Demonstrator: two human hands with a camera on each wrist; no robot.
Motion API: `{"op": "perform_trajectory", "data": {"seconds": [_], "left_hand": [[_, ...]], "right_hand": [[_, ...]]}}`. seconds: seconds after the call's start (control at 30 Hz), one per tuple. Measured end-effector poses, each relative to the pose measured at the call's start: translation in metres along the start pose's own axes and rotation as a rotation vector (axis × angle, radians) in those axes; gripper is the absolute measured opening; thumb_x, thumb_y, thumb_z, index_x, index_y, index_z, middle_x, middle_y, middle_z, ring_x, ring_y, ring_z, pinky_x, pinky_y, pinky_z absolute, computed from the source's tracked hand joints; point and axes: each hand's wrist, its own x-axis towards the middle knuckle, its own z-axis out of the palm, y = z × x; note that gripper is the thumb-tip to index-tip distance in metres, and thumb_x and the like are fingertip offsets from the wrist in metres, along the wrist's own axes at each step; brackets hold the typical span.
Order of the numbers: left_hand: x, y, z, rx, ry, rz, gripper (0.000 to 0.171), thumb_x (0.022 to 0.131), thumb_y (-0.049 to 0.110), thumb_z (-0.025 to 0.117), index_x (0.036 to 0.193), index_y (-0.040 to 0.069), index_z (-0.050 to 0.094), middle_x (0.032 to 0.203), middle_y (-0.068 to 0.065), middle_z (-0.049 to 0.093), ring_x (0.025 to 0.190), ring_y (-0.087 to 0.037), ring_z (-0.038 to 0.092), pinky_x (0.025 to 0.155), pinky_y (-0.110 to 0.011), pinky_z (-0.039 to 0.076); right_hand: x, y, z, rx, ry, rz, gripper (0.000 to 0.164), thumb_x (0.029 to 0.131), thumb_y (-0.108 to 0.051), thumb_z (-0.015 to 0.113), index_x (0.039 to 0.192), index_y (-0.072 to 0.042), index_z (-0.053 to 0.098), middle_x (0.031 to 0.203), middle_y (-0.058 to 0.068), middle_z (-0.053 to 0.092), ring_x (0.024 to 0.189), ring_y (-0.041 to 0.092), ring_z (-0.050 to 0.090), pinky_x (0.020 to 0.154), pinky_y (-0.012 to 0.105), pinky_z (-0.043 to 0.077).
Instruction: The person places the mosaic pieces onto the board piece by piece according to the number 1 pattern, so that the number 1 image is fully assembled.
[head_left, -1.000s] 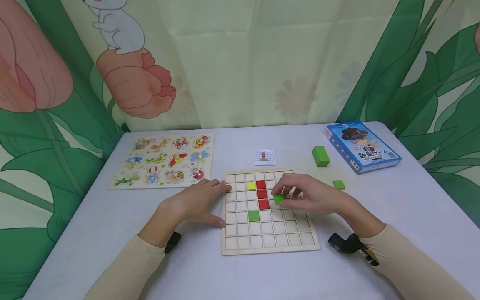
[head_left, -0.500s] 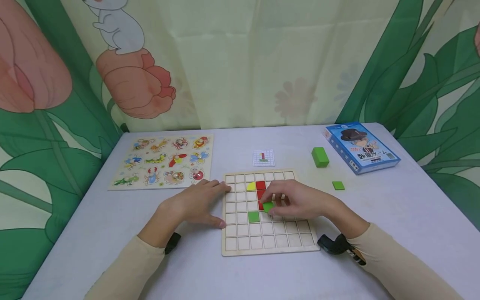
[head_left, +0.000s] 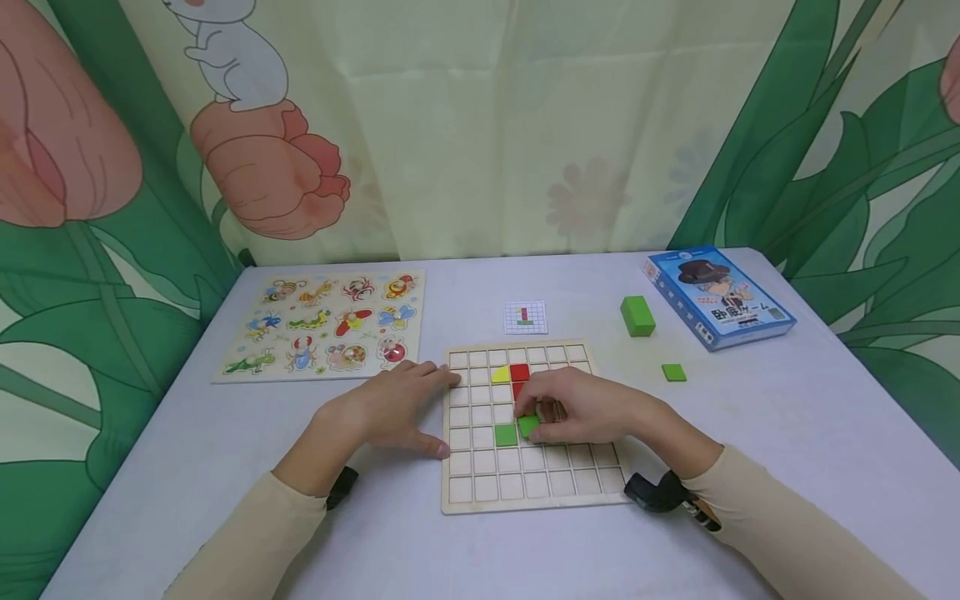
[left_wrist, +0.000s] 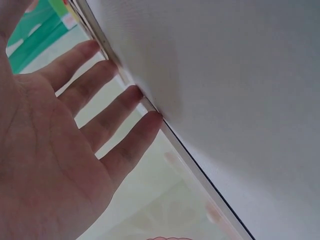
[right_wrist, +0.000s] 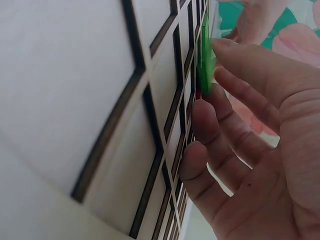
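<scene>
A wooden grid board point(head_left: 480, 486) lies on the table, with red square tiles point(head_left: 519, 372), a yellow rounded tile point(head_left: 501, 376) and a green square tile point(head_left: 506, 435) in its cells. My right hand point(head_left: 581, 408) pinches another green tile point(head_left: 528, 426) between thumb and fingers, at the cell just right of the placed green one. In the right wrist view that green tile point(right_wrist: 206, 60) stands at the grid surface, thumb against it. The right hand hides part of the red column. My left hand point(head_left: 390, 408) touches the board's left edge with fingers spread; the left wrist view shows its palm point(left_wrist: 50, 160).
A small pattern card point(head_left: 525, 317) lies behind the board. To the right are a green block stack point(head_left: 637, 317), a loose green tile point(head_left: 673, 372) and a blue game box point(head_left: 720, 296). An insect puzzle board point(head_left: 322, 325) lies at the back left.
My right hand has moved left and toward me with the green tile, from right of the red column to beside the placed green tile. My left hand has stayed at the board edge.
</scene>
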Motion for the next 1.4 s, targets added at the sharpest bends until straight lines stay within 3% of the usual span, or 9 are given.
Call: {"op": "perform_trajectory", "data": {"seconds": [0.5, 0.9, 1.4], "left_hand": [[0.0, -0.001, 0.002, 0.011, 0.007, 0.0, 0.094, 0.077, 0.062, 0.083, 0.154, 0.024, 0.045, 0.155, -0.004, 0.046, 0.143, -0.031, 0.042, 0.115, -0.054, 0.039], [0.0, -0.002, 0.002, 0.007, 0.005, -0.013, 0.094, 0.077, 0.062, 0.083, 0.154, 0.026, 0.044, 0.155, -0.002, 0.046, 0.143, -0.028, 0.043, 0.116, -0.052, 0.039], [0.001, -0.001, 0.002, 0.002, 0.005, -0.005, 0.094, 0.077, 0.062, 0.084, 0.154, 0.024, 0.045, 0.154, -0.003, 0.047, 0.142, -0.029, 0.043, 0.115, -0.052, 0.04]], "right_hand": [[-0.004, 0.001, -0.004, 0.022, 0.004, 0.038, 0.026, 0.093, -0.019, 0.077, 0.118, -0.022, 0.069, 0.094, -0.014, 0.064, 0.084, 0.011, 0.061, 0.074, 0.026, 0.053], [-0.011, 0.005, -0.013, 0.047, 0.004, 0.074, 0.023, 0.095, -0.018, 0.073, 0.118, -0.024, 0.07, 0.098, -0.015, 0.068, 0.089, 0.011, 0.064, 0.078, 0.027, 0.056], [-0.032, 0.016, -0.029, 0.022, 0.127, 0.07, 0.018, 0.096, -0.017, 0.074, 0.113, -0.02, 0.073, 0.101, -0.012, 0.07, 0.089, 0.01, 0.064, 0.078, 0.029, 0.056]]}}
